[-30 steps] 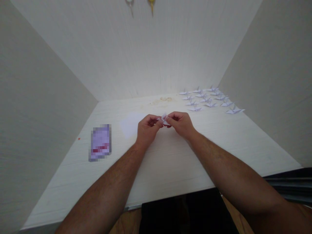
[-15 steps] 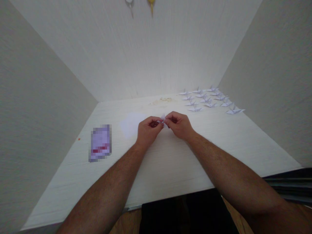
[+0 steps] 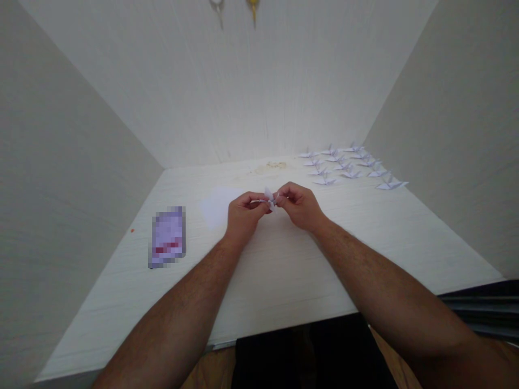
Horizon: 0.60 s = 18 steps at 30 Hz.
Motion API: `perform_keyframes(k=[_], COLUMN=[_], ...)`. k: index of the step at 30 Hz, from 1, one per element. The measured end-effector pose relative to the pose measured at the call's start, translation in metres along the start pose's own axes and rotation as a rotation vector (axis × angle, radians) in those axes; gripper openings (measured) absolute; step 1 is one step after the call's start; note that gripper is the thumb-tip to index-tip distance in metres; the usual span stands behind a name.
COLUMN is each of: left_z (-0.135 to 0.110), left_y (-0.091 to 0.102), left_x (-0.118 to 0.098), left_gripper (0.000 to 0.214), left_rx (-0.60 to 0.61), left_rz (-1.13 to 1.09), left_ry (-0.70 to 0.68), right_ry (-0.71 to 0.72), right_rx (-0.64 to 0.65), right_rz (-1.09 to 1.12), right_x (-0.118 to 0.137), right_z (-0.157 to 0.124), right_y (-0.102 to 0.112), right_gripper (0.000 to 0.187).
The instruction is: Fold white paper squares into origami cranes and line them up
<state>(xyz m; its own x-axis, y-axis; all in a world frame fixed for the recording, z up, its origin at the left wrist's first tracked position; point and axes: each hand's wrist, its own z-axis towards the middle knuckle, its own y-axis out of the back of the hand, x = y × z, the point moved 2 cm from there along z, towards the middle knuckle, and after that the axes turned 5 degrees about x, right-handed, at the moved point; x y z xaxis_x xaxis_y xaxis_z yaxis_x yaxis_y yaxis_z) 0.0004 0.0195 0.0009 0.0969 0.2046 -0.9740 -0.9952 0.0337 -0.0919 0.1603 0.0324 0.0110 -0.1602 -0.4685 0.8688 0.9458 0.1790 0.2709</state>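
Between my two hands, over the middle of the table, is a small white origami crane point(image 3: 269, 199), partly covered by fingers. My left hand point(image 3: 246, 214) pinches its left side between thumb and forefinger. The thumb and fingers of my right hand point(image 3: 299, 205) close on its right side. White flaps of folded paper stand up and hang down between the fingertips. Behind my left hand lies a pale sheet of paper point(image 3: 218, 208), flat on the table.
Several finished paper cranes point(image 3: 344, 166) stand in rows at the back right of the white table point(image 3: 284, 281). A blurred purple item point(image 3: 168, 235) lies at left, with a tiny orange bit point(image 3: 132, 230) beside it. Walls enclose the back and both sides.
My fingers have shifted slightly on the crane, and its flaps now show more plainly and spread wider. The right hand has risen a little. Other things stay in place.
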Motion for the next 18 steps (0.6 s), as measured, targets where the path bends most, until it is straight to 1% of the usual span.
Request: perform_keyframes(k=[5, 8, 12, 15, 18], left_z=[0.0017, 0.0014, 0.0015, 0.0016, 0.0012], left_y=[0.0025, 0.0026, 0.0022, 0.0015, 0.0001], left_x=[0.0039, 0.0033, 0.0042, 0.0045, 0.0029], left_gripper=[0.022, 0.021, 0.019, 0.019, 0.021], left_rx=[0.020, 0.039, 0.074, 0.084, 0.092], left_rz=[-0.029, -0.038, -0.007, 0.037, 0.057], left_ry=[-0.014, -0.002, 0.025, 0.017, -0.001], right_ry=[-0.068, -0.095, -0.116, -0.119, -0.119], right_rx=[0.033, 0.059, 0.094, 0.069, 0.024], right_rz=[0.198, 0.237, 0.129, 0.025, -0.033], right_x=[-0.0051, -0.0061, -0.0028, 0.0017, 0.0031], right_z=[0.0019, 0.0024, 0.0011, -0.0009, -0.0025], right_y=[-0.0018, -0.0004, 0.0020, 0.0015, -0.0009], right_gripper=[0.020, 0.022, 0.021, 0.023, 0.021])
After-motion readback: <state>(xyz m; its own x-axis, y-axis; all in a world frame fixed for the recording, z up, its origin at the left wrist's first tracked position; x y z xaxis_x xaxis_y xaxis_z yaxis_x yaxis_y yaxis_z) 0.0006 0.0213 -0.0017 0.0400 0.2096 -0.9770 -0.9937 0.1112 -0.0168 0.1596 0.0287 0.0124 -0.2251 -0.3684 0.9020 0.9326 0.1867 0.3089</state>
